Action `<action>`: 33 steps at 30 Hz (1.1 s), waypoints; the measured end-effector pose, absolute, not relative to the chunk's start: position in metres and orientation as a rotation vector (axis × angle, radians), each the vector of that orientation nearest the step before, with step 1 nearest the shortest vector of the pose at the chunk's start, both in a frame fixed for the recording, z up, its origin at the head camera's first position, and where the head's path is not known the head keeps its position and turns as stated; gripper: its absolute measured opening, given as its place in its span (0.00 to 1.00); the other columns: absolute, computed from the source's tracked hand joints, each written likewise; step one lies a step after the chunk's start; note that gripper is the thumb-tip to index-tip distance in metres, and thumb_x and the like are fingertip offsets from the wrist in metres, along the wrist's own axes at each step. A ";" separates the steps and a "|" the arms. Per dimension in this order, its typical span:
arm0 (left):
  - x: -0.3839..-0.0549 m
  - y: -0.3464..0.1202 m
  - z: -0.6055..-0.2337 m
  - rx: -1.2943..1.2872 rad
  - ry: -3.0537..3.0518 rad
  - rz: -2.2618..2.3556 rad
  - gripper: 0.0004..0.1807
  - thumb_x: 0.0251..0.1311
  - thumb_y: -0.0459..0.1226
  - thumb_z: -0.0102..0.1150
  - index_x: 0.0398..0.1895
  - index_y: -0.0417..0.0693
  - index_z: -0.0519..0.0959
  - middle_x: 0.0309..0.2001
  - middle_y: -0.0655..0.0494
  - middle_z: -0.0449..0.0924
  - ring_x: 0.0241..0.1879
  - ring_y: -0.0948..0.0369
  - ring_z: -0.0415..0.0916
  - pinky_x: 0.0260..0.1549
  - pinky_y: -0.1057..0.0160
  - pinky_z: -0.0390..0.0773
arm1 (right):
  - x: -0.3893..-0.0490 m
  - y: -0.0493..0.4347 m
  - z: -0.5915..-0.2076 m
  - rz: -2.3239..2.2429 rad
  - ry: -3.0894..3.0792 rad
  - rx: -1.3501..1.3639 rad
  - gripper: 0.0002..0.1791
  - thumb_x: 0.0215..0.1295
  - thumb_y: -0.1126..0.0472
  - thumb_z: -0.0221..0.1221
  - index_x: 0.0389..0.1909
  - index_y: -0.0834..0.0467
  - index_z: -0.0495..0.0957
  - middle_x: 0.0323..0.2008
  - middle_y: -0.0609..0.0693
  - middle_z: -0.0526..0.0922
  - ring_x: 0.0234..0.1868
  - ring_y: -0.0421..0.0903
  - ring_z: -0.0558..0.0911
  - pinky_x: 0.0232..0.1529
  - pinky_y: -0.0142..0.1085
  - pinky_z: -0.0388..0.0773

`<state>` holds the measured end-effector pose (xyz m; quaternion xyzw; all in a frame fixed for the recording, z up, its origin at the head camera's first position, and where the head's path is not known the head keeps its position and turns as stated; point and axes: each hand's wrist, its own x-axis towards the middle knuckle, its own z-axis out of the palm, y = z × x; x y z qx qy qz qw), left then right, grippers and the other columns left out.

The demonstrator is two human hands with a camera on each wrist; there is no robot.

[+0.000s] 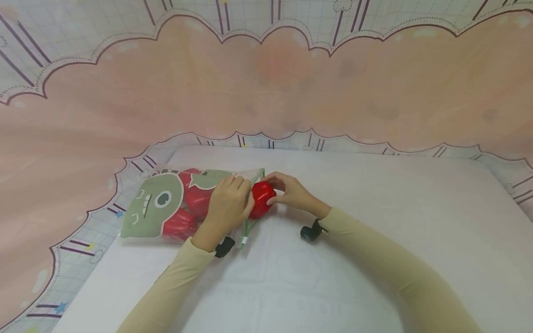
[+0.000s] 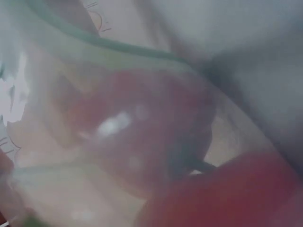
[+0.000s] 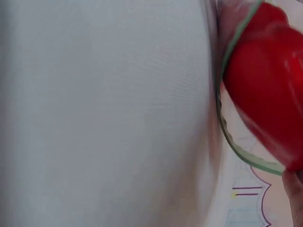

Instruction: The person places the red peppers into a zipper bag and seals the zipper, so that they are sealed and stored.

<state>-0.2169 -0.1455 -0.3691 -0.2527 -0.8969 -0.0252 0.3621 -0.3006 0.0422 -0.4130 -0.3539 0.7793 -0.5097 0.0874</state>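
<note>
A clear zip bag with a green one-eyed monster print lies on its side, several red bell peppers inside. My left hand grips the bag near its mouth, fingers over the upper side. At that mouth, my right hand holds another red bell pepper between thumb and fingers. The right wrist view shows this shiny pepper within the spread green zip edge, a fingertip close below it. Through hazy plastic, the left wrist view has a pepper with a dark stem.
The bag rests on a white-covered table toward its left back part. Behind it hangs a peach curtain with a scalloped print. A black wrist camera sits under the right wrist, another by the left.
</note>
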 end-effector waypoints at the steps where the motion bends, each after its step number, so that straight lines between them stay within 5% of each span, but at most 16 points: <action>1: -0.217 -0.145 -0.370 -0.649 -2.312 -0.065 0.07 0.48 0.36 0.62 0.26 0.41 0.75 0.25 0.49 0.77 0.28 0.55 0.72 0.27 0.61 0.72 | -0.301 0.042 -0.413 -1.517 2.347 -1.035 0.31 0.48 0.70 0.67 0.55 0.65 0.69 0.55 0.61 0.77 0.59 0.54 0.76 0.60 0.41 0.71; 33: -0.217 -0.145 -0.368 -0.642 -2.312 -0.071 0.09 0.47 0.36 0.64 0.25 0.41 0.75 0.25 0.50 0.78 0.27 0.57 0.72 0.28 0.62 0.74 | -0.305 0.039 -0.417 -1.615 2.496 -0.923 0.31 0.49 0.70 0.66 0.58 0.65 0.72 0.54 0.61 0.76 0.57 0.56 0.76 0.57 0.43 0.74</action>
